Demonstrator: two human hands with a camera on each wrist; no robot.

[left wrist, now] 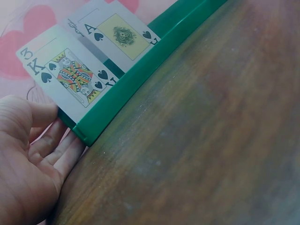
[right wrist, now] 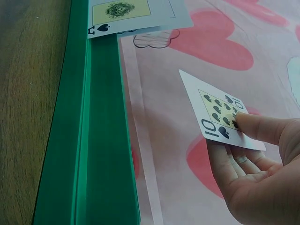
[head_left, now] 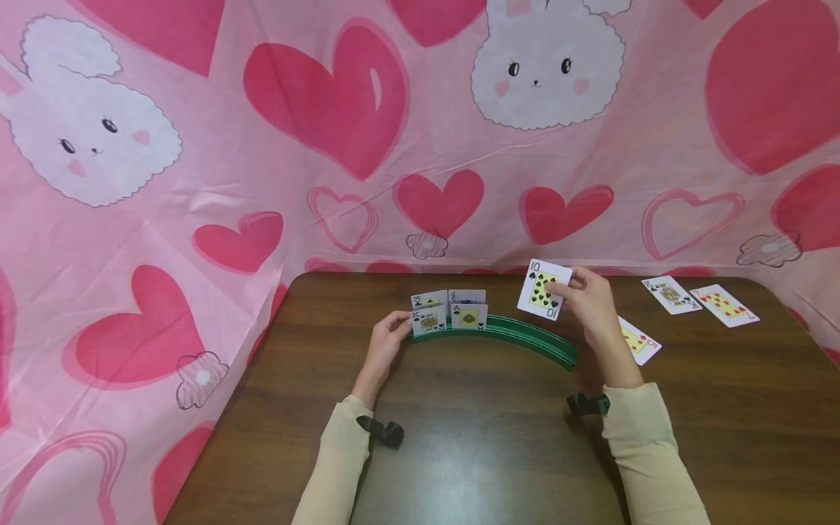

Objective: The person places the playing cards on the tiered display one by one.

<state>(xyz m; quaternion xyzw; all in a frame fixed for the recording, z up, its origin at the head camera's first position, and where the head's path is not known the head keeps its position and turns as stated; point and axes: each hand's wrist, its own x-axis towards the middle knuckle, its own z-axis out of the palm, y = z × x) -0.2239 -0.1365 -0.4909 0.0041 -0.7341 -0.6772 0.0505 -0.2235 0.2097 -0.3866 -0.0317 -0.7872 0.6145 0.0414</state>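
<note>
A curved green card holder (head_left: 531,341) stands on the table. At its left end, a king of spades (left wrist: 75,75) and an ace of spades (left wrist: 123,37) stand upright in the front. Behind them are a 3 (head_left: 426,297) and another card (head_left: 467,295), both mostly covered. My left hand (head_left: 386,346) grips the holder's left end, its thumb by the king's edge and its fingers behind. Above the holder's right part, my right hand (head_left: 593,306) pinches a ten of spades (head_left: 541,292) between thumb and fingers, face toward me, apart from the holder.
To the right on the brown wooden table (head_left: 485,452) lie a red five (head_left: 643,343), partly behind my right wrist, a king (head_left: 671,295) and a red seven (head_left: 727,305), all face up. A pink cloth (head_left: 446,138) with hearts and rabbits hangs behind the table.
</note>
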